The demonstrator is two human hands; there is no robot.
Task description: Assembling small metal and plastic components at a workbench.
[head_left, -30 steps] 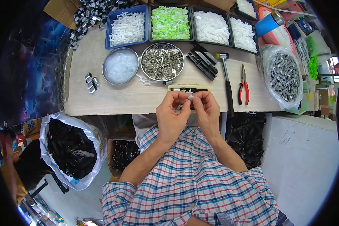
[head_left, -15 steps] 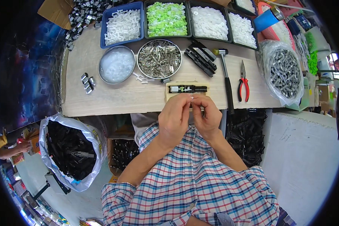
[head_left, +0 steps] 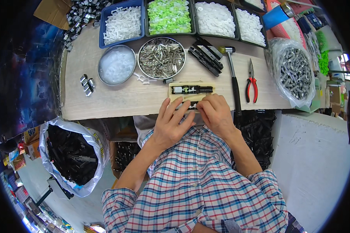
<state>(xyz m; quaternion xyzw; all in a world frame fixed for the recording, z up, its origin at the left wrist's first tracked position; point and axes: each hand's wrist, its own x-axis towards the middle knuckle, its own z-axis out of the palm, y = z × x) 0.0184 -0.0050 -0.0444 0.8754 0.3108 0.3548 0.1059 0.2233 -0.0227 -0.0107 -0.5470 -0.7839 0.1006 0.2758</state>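
My left hand (head_left: 173, 121) and my right hand (head_left: 215, 112) meet at the near edge of the wooden table (head_left: 116, 101). Together they pinch a small black part (head_left: 189, 105), mostly hidden under the fingers. The left fingers are spread over it; the right fingers are curled. Just beyond lies a pale wooden jig (head_left: 174, 95) with a black assembled strip (head_left: 191, 89) resting in its groove.
A round tin of metal pins (head_left: 161, 57) and a tin of clear parts (head_left: 116, 65) stand behind. Trays of white (head_left: 123, 23) and green (head_left: 168, 15) pieces line the back. A hammer (head_left: 232, 74), red pliers (head_left: 251, 81), a bag of metal parts (head_left: 295, 73), a sack of black parts (head_left: 68, 153).
Both hands have dropped from in front of my chest to the table's near edge, beside the wooden jig, still together on the small part.
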